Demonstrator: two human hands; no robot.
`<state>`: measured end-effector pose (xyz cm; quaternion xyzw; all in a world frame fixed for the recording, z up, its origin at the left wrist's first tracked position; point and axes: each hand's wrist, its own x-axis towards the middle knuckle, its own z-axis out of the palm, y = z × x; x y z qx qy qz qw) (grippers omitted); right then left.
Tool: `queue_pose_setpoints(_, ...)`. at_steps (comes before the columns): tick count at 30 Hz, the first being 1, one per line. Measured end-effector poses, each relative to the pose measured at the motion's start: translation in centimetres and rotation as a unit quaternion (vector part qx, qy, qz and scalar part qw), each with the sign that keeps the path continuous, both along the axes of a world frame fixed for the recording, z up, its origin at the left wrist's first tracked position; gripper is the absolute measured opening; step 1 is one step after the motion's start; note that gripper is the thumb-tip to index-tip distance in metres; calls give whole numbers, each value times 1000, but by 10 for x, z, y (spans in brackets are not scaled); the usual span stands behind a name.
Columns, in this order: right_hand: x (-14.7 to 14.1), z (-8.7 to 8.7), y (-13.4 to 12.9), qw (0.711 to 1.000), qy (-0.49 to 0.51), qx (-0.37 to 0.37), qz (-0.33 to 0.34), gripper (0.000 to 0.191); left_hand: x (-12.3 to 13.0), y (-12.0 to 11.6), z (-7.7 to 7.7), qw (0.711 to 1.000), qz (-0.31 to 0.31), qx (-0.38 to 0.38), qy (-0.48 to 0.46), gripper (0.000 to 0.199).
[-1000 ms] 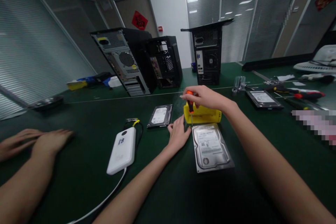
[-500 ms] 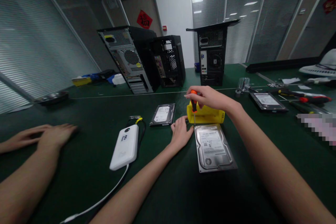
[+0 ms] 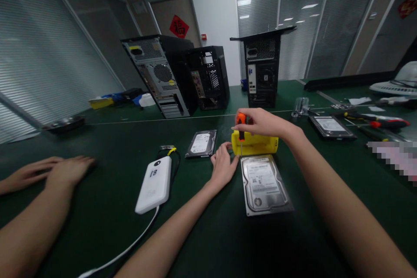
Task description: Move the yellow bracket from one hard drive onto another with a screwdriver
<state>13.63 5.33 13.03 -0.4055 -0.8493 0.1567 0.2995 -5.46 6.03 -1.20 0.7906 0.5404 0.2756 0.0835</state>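
My right hand (image 3: 256, 121) grips the orange and black handle of a screwdriver (image 3: 241, 127), which stands upright. Its tip points down at the top left corner of a silver hard drive (image 3: 264, 186). Behind that drive lies a yellow object (image 3: 256, 144). My left hand (image 3: 223, 166) rests on the table beside the drive's upper left corner, fingers apart and near the left end of the yellow object. To its left lies a second hard drive (image 3: 201, 143) with a white label.
A white power bank (image 3: 154, 184) with a cable lies left of centre. Another person's hands (image 3: 67, 171) rest at the left. Computer cases (image 3: 176, 76) stand behind, with one more (image 3: 263, 69) further right. A third hard drive (image 3: 330, 126) and pliers (image 3: 389, 124) lie right.
My right hand has shifted slightly, and more of the screwdriver's orange handle shows. My left hand has stayed in place beside the drive.
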Motion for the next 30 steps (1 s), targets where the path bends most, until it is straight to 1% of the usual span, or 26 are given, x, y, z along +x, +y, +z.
queue_pose_setpoints(3,2,0,1,1000,-14,4,-9,32,-1,0,1,1000,13,1,-1,31)
queue_pose_setpoints(7,5,2,1,999,-29,1,-15,36,-3,2,0,1000,9,-3,23,17)
queue_pose_setpoints(9,7,2,1,999,-32,20,-32,35,-3,2,1,999,9,0,31,13)
queue_pose_setpoints(13,10,4,1,993,-36,72,-83,31,-2,1,1,999,16,-2,31,14)
queue_pose_setpoints(15,10,3,1,991,-59,80,-90,29,-2,1,1,999,15,-8,32,14)
queue_pose_setpoints(20,7,0,4,988,-130,62,-54,25,-2,1,0,999,15,-2,33,15)
queue_pose_setpoints(26,6,-1,6,986,-156,59,-22,27,-2,-1,0,999,15,-2,41,17)
queue_pose_setpoints(30,7,-1,3,983,-181,43,-7,26,-1,-1,1,999,16,-12,43,18)
